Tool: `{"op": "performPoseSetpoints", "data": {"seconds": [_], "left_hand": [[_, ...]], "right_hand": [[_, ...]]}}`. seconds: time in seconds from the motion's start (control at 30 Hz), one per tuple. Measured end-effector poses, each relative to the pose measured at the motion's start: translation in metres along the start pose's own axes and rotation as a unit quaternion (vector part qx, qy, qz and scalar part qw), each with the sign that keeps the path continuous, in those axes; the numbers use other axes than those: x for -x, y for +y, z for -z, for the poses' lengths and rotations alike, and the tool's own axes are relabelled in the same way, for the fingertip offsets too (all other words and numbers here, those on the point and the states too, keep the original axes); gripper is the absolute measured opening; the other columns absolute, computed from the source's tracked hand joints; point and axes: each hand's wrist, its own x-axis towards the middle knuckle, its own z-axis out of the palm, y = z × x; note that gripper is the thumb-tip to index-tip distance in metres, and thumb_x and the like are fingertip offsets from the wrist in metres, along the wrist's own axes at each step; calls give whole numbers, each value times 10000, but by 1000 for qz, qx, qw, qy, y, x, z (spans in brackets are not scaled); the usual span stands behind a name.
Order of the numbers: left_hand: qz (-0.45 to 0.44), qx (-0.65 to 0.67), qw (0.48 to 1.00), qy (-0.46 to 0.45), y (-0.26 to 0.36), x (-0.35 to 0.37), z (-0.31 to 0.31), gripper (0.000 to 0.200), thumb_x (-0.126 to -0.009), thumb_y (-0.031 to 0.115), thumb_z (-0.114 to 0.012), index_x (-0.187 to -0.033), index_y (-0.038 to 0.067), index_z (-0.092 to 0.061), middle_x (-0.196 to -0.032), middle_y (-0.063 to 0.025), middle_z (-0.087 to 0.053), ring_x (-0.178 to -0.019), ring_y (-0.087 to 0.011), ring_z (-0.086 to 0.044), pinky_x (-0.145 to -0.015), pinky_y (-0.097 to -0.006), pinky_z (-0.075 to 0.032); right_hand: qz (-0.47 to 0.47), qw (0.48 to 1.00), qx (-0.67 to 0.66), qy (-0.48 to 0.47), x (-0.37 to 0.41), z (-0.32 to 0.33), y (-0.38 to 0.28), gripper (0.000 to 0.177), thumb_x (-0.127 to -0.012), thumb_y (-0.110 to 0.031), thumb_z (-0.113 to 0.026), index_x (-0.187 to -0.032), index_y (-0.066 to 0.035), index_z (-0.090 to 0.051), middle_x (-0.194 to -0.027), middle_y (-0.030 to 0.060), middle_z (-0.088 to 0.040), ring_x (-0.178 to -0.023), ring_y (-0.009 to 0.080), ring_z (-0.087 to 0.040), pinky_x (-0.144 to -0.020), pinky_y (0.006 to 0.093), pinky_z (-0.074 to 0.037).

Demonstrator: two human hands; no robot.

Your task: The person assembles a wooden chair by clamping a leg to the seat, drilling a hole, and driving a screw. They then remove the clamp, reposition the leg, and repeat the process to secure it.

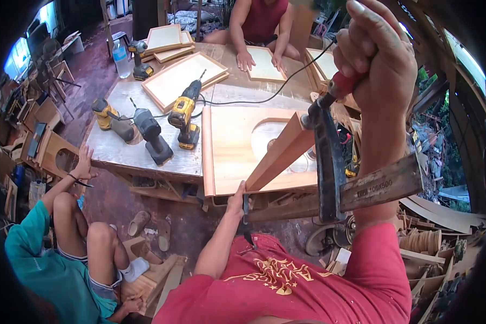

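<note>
Location type: woodworking workshop, partly open to the outside.

Indicators:
- The metal-faced tabletop (119,148) carries four cordless drills (184,116) and a trailing power cable (254,100).
- Framed wooden panels (181,78) lie flat and stacked at the far end of the tabletop.
- A bar clamp (329,173) marked 100x500 is held over a large board (232,146) with a rounded cutout.
- Offcuts (421,243) and curved strips are piled on the right. More cut panels (56,154) lean on the left.
- The floor (108,202) is bare, with wood scraps on it.
- Daylight and foliage (443,135) show through the right side.
</note>
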Motion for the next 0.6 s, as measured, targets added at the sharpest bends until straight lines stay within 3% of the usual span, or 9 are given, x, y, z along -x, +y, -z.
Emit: {"op": "performPoseSetpoints", "data": {"seconds": [0.1, 0.17, 0.23, 0.3, 0.4, 0.5, 0.57, 0.6], "left_hand": [[12, -8, 1000, 7, 0, 2, 3, 610, -812, 646, -759, -917, 53, -660, -619, -73, -597, -474, -182, -578, -423, -330, -493], [4, -18, 1000, 6, 0, -1, 4, 619, -807, 660, -754, -916, 57, -662, -611, -71, -591, -461, -180, -569, -414, -329, -483], [1, -15, 1000, 11, -6, -3, 4, 623, -804, 669, -750, -914, 61, -665, -603, -71, -586, -446, -178, -557, -406, -327, -474], [-1, -4, 1000, 20, -6, -2, 1, 622, -804, 674, -746, -911, 66, -667, -596, -70, -579, -430, -176, -544, -397, -325, -464], [-11, -25, 999, 44, -2, 5, -6, 610, -809, 671, -739, -894, 72, -665, -582, -67, -569, -417, -173, -531, -388, -323, -457], [-32, 15, 998, 51, -4, 6, -14, 585, -826, 648, -735, -913, 75, -657, -566, -67, -561, -414, -173, -527, -388, -315, -452], [-36, 28, 998, 49, -8, 7, -14, 592, -830, 649, -731, -941, 74, -650, -569, -69, -563, -421, -170, -533, -387, -300, -451], [-24, 28, 998, 44, -6, 6, -15, 591, -828, 645, -736, -940, 72, -648, -581, -66, -569, -429, -168, -540, -387, -298, -453]], "right_hand": [[-24, 992, -75, -100, -5, 14, 0, 203, -978, -124, -569, -1106, 11, -648, -578, -38, -398, -448, 87, -422, -388, 264, -368], [8, 953, -124, -275, -27, 30, 17, 300, -1058, -174, -439, -1162, 43, -620, -614, -62, -384, -521, 55, -411, -431, 236, -362], [-45, 903, -194, -380, -38, 32, 14, 196, -997, -148, -546, -1087, 3, -631, -580, -51, -395, -475, 80, -442, -411, 259, -392], [-64, 782, -274, -556, -58, 37, 25, 407, -1063, -138, -403, -1410, 54, -495, -610, -60, -382, -478, 40, -407, -424, 233, -370], [-40, 840, -238, -486, -50, 43, 23, 376, -1059, -102, -399, -1390, 39, -508, -602, -59, -386, -426, 30, -375, -416, 237, -376], [-23, 960, -110, -258, -27, 35, 11, 316, -1039, -99, -479, -1304, 38, -585, -592, -57, -388, -412, 40, -361, -413, 236, -372], [25, 994, 1, -107, -14, 21, 11, 262, -1016, -108, -553, -1223, 24, -645, -594, -58, -390, -412, 49, -358, -408, 241, -357], [25, 994, 5, -102, -13, 22, 10, 257, -1013, -108, -561, -1218, 20, -650, -596, -57, -394, -415, 49, -361, -410, 242, -360]]}}
